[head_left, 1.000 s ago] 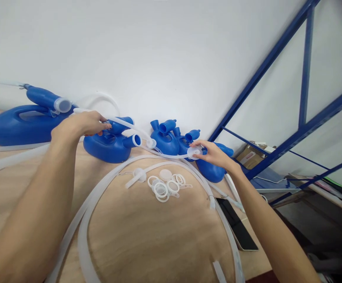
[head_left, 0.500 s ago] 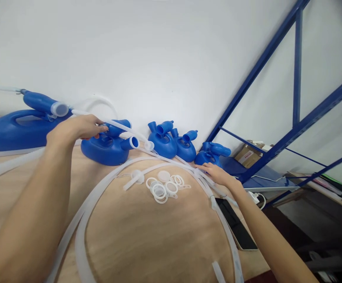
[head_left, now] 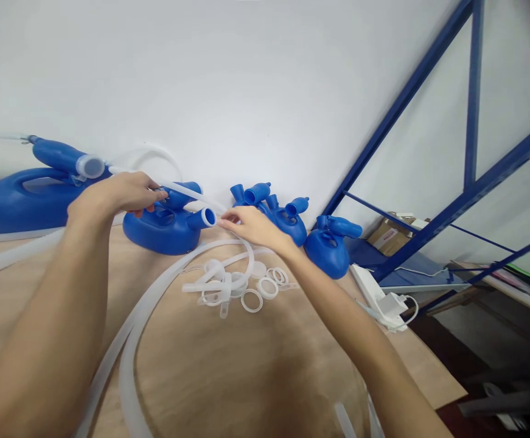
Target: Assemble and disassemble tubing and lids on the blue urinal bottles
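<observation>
My left hand (head_left: 139, 193) is closed at the upper part of a blue plastic urinal bottle (head_left: 162, 232) whose open spout points right. What its fingertips pinch is partly hidden; a small thin metal piece shows beside them. A translucent white tube (head_left: 191, 191) runs from behind this hand toward my right hand (head_left: 249, 224). The right fingers are closed around the tube's end, just right of the spout, and hide the end itself. Below, white rings (head_left: 252, 300), caps and short tube pieces (head_left: 224, 295) lie in a loose pile on the wooden table (head_left: 228, 377).
A larger blue bottle (head_left: 22, 201) with an attached funnel stands at the left. Several small blue bottles (head_left: 331, 252) line the wall at the right. Long tubes (head_left: 132, 359) curve across the table. A power strip (head_left: 381, 298) and blue metal rack (head_left: 401, 237) stand at the right.
My right hand has moved left from the tubes at the table's right side to the hanging tube's end. Tubes there shifted over the ring pile. The left hand has barely moved.
</observation>
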The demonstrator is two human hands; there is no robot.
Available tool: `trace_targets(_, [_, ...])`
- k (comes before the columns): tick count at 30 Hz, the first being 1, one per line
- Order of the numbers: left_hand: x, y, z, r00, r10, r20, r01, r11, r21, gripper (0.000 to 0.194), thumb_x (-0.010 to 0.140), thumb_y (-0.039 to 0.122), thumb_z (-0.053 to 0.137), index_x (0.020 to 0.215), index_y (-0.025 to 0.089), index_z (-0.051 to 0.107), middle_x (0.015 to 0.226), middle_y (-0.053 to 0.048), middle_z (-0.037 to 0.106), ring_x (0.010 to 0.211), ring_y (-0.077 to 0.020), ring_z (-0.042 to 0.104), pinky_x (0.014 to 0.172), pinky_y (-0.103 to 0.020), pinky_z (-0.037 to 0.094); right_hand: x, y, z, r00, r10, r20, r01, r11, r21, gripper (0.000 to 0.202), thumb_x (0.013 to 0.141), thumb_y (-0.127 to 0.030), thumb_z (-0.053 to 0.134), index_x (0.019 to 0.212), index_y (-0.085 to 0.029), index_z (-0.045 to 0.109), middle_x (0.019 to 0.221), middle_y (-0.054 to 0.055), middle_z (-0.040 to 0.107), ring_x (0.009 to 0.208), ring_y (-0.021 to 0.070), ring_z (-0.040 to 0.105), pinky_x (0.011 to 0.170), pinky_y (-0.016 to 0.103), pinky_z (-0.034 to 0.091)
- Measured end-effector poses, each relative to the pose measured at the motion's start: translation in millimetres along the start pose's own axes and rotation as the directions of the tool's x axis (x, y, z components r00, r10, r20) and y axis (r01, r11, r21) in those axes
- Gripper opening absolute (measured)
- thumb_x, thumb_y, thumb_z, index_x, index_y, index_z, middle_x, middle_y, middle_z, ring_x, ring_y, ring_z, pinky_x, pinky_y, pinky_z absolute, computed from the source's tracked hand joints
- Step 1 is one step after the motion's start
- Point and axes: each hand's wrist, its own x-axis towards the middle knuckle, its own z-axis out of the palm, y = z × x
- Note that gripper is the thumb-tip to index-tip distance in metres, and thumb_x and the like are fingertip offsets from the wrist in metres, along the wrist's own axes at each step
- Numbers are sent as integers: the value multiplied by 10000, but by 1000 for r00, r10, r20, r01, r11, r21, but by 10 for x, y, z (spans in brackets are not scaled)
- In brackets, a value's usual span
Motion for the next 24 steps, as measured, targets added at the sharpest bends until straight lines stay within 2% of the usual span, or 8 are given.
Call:
trace_targets(3, [-69, 80, -27, 1000, -11, 26, 10, 999, 39, 457, 928, 542, 485, 909, 198, 785, 606, -99, 699, 773, -307, 719, 730, -369, 494, 353, -37, 358, 997, -8, -77, 12, 998, 58, 257, 1025, -377, 650, 981, -154, 769, 1028, 74, 792, 950, 183, 690, 850, 288, 463])
trace_targets(6, [-102, 115, -41, 999, -15, 32, 14, 999, 35, 442, 927, 530, 487, 916, 205, 787, 631, -106, 718, 783, -306, 726, 735, -370, 497, 559, 35, 514, 998, 19, -67, -5, 979, 205, 255, 989, -361, 670, 849, -152, 709, 852, 25, 734, 808, 148, 632, 762, 259, 430])
trace_targets(10, [-55, 75, -19, 1000, 6, 26, -7, 1000, 22, 463, 915, 539, 495, 950, 188, 794, 612, -100, 710, 751, -293, 730, 705, -364, 483, 659, 122, 503, 999, 31, 31, -39, 939, 342, 303, 964, -378, 629, 741, -174, 618, 678, -36, 596, 677, 127, 527, 672, 251, 374])
trace_targets(15, [20, -4, 21, 1000, -7, 17, 8, 999, -34, 490, 870, 535, 558, 1115, 188, 802, 690, -77, 753, 740, -253, 727, 705, -341, 478, 666, 204, 432, 989, -32, 142, -30, 910, 413, 280, 948, -394, 628, 767, -187, 576, 681, -47, 557, 655, 117, 445, 653, 252, 337])
trace_targets(20, [9, -21, 0, 995, -74, 74, 82, 991, -106, 530, 849, 558, 631, 1248, 233, 762, 827, -84, 800, 742, -253, 703, 711, -347, 520, 628, 325, 465, 987, -84, 139, -9, 823, 567, 217, 967, -324, 607, 802, -206, 529, 746, -56, 493, 680, 116, 429, 681, 246, 369])
trace_targets(24, [-34, -3, -13, 994, -74, 86, 86, 985, -148, 468, 852, 525, 641, 1168, 209, 780, 888, -91, 805, 735, -242, 703, 705, -336, 526, 535, 389, 546, 994, -83, 64, 15, 718, 696, 256, 989, -382, 582, 804, -218, 518, 800, -24, 565, 765, 139, 539, 781, 269, 461])
